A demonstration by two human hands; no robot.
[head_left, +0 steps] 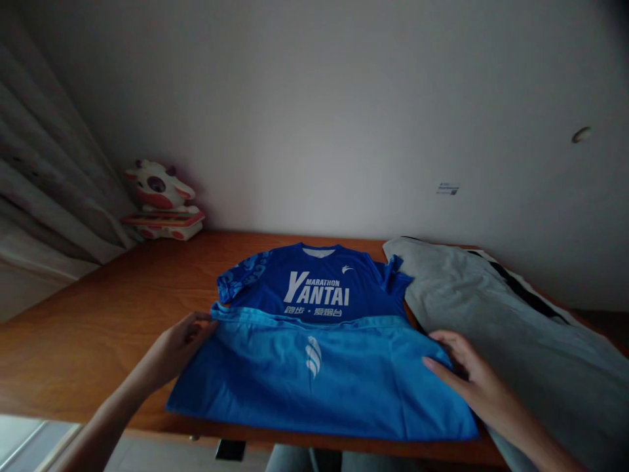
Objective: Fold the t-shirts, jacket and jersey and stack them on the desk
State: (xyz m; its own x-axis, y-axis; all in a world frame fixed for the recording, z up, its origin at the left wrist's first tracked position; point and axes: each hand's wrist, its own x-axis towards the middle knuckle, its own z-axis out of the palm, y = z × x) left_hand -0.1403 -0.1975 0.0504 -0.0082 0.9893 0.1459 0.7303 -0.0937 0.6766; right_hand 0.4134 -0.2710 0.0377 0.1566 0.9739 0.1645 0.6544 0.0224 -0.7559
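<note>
A blue T-shirt (317,367) lies front up on the wooden table, its lower part folded up over the chest in a lighter blue band. The white lettering and short sleeves show above the fold. At the left end of the folded hem, my left hand (184,341) is closed on the fabric corner with thumb and fingers. My right hand (459,370) holds the right edge of the folded part, thumb on top of the cloth and the fingers along its side. The fingertips under the cloth are partly hidden.
A grey garment (491,314) with a black and white stripe lies on the table (108,308) to the right, close to the shirt. A cow-shaped toy (164,196) stands at the back left by a curtain (44,164). The wall rises behind the table.
</note>
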